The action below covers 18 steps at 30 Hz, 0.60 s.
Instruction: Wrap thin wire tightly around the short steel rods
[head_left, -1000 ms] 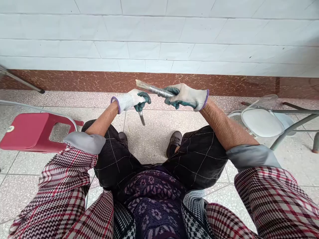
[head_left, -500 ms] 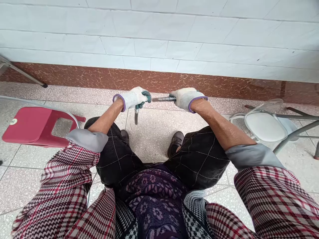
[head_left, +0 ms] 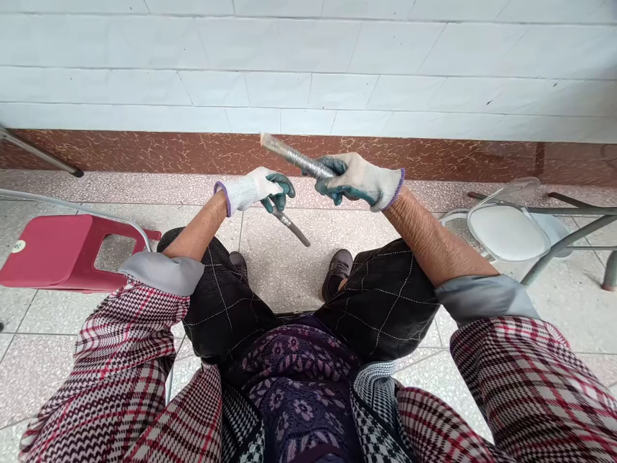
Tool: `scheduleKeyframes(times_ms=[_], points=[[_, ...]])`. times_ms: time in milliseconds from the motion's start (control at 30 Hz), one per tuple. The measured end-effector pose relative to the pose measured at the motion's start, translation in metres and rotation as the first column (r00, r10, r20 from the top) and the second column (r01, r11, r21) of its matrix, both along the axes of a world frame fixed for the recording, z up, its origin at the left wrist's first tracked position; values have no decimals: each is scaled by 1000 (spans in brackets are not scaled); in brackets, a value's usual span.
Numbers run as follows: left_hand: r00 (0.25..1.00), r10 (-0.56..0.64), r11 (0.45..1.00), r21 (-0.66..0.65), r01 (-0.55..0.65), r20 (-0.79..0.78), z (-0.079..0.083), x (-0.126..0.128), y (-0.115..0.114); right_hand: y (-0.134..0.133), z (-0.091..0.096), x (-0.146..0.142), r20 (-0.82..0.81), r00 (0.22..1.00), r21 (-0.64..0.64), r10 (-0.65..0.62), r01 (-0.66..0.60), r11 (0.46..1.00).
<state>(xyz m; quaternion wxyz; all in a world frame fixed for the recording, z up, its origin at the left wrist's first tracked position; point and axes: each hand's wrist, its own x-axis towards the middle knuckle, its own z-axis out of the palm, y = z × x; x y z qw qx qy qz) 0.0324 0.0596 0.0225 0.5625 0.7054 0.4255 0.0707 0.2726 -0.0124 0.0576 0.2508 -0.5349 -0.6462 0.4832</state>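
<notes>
Both my hands wear white knit gloves with green coated palms and purple cuffs. My right hand (head_left: 354,180) is closed round a rod wrapped in silvery winding (head_left: 304,163). The rod tilts up to the left, and its bare tan end points at the wall. My left hand (head_left: 265,188) grips a grey rod (head_left: 294,228), which slants down to the right below the fingers. Its middle part looks shiny, and its upper end is hidden by the glove. The two rods are apart, held above the floor in front of my knees.
A red plastic stool (head_left: 58,247) stands at my left, near a metal leg (head_left: 45,154). To the right are a white-seated chair (head_left: 508,235) and grey metal legs (head_left: 569,247). Ahead rises a white tiled wall (head_left: 289,83) with a red-brown skirting (head_left: 159,151).
My right hand has turned over and lifted its rod, whose free end now points up and left. The left hand's rod has swung from hanging down to slanting right.
</notes>
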Motion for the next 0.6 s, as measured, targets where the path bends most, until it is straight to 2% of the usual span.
scheduleKeyframes(times_ms=[67,133,167,233,300,333,433,467,500,600], points=[[1000,-11,1000,-22,11,5,-1,2,-3,7,-3,-8,84,992,58,-98,93,994],[1000,-16,1000,13,16,-10,-3,3,-4,17,-9,-12,263,953,161,-153,113,980],[1000,-11,999,43,13,-24,-5,2,-4,21,-13,-13,390,906,216,-165,84,973],[998,12,996,83,-7,-59,-8,0,-3,27,-19,-14,640,747,282,-178,-14,959],[995,47,994,105,-37,-90,-10,-4,-1,30,-24,-14,787,594,275,-164,-101,956],[993,63,992,118,-51,-102,-11,-6,0,30,-26,-14,826,544,252,-147,-124,960],[984,121,980,175,-97,-129,-11,-12,2,26,-31,-12,892,449,135,-50,-158,978],[982,131,977,186,-104,-135,-11,-13,4,25,-33,-10,893,449,81,0,-162,984],[980,138,975,194,-109,-141,-11,-14,5,23,-35,-8,863,502,26,58,-159,987],[979,133,976,193,-103,-152,-9,-15,10,19,-36,3,575,800,-88,172,-148,985]])
